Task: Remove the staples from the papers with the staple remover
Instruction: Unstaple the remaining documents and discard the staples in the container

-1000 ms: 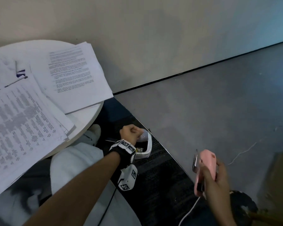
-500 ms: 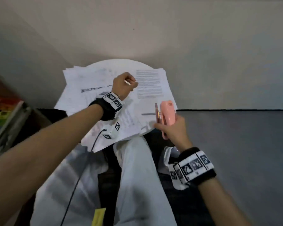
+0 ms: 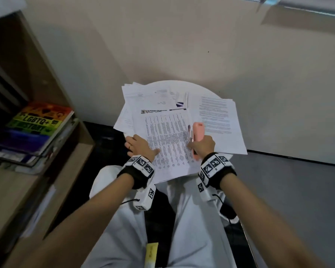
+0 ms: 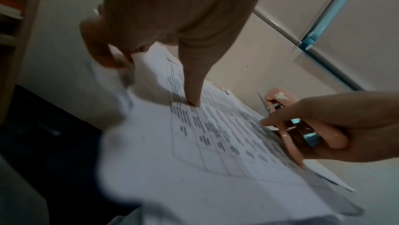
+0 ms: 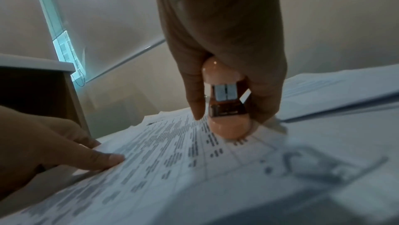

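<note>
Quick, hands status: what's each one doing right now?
Left hand: open, fingers pressing on the printed sheet.
Right hand: holding the pink staple remover.

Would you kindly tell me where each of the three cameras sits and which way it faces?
Head: worn high, looking down at the papers; both forearms, left hand, right hand show.
Left wrist: low, looks along the left hand toward the pink staple remover.
Right wrist: low, looks along the right hand gripping the remover.
Shared: both wrist views show both hands and the printed top sheet.
</note>
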Demonstrator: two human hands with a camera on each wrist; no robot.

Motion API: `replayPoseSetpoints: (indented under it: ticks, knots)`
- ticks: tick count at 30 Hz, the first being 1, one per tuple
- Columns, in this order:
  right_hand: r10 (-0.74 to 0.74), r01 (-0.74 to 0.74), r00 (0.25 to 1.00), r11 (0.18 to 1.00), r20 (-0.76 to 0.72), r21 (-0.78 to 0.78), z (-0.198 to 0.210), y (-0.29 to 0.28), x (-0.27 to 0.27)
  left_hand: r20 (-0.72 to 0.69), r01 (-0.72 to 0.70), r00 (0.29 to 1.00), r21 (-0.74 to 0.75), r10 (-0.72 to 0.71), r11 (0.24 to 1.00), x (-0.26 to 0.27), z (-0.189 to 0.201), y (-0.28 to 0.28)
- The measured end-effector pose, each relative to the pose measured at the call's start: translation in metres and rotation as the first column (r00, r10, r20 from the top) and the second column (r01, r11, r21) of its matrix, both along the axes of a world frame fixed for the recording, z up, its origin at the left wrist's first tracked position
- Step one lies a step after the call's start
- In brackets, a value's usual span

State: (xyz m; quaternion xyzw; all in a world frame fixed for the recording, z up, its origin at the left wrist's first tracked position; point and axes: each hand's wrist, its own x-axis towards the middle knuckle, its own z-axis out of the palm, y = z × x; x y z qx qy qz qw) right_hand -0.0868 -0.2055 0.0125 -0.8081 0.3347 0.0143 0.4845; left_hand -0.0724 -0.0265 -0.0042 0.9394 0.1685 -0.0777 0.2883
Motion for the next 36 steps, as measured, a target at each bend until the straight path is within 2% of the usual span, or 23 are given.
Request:
replayPoseSetpoints:
  ticks: [3, 8, 10, 14, 17, 20, 22, 24, 29, 32, 36]
  knots:
    - [-0.039, 0.038, 0.999, 0.998, -0.004, -0.056, -0.005, 0.007, 0.000, 0.087, -0.002, 0.996, -0.017, 0.003, 1.000, -0.007, -0.010, -0.004]
    - [-0.127, 0.132, 0.990, 0.988, 0.062, -0.080, -0.008, 0.000, -0.001, 0.117, 0.081, 0.990, -0.004, -0.080, 0.997, 0.000, -0.021, 0.007]
    - [-0.102, 0.104, 0.993, 0.994, 0.063, -0.045, -0.008, -0.007, -0.002, 0.141, 0.068, 0.988, -0.010, -0.066, 0.998, 0.006, -0.023, 0.013]
    - [-0.062, 0.057, 0.995, 0.996, 0.074, 0.066, -0.009, -0.020, -0.003, 0.277, 0.083, 0.959, -0.077, -0.059, 0.994, 0.015, -0.026, 0.023]
    - [-0.025, 0.012, 0.997, 0.985, 0.075, 0.171, -0.011, -0.029, -0.005, 0.322, 0.135, 0.944, -0.202, -0.065, 0.970, 0.027, -0.020, 0.026]
    - [-0.028, 0.008, 0.996, 0.972, 0.081, 0.234, -0.012, -0.034, -0.010, 0.426, 0.279, 0.900, -0.396, -0.094, 0.875, 0.036, -0.015, 0.024]
    - [-0.058, 0.037, 0.994, 0.972, 0.087, 0.231, -0.013, -0.036, -0.014, 0.531, 0.353, 0.844, -0.449, -0.072, 0.821, 0.035, -0.013, 0.020]
    - [-0.085, 0.061, 0.992, 0.968, 0.090, 0.242, -0.014, -0.036, -0.016, 0.580, 0.396, 0.812, -0.471, -0.062, 0.789, 0.034, -0.009, 0.016]
    - [-0.076, 0.045, 0.994, 0.945, 0.083, 0.325, -0.014, -0.038, -0.017, 0.488, 0.403, 0.870, -0.627, -0.068, 0.667, 0.049, 0.000, 0.022]
    - [-0.082, 0.062, 0.996, 0.929, 0.040, 0.365, -0.013, -0.041, -0.017, 0.393, 0.341, 0.919, -0.749, -0.033, 0.569, 0.062, -0.001, 0.029]
    - [-0.111, 0.108, 0.994, 0.896, -0.018, 0.431, -0.011, -0.047, -0.016, 0.285, 0.282, 0.956, -0.823, -0.072, 0.493, 0.061, -0.006, 0.029]
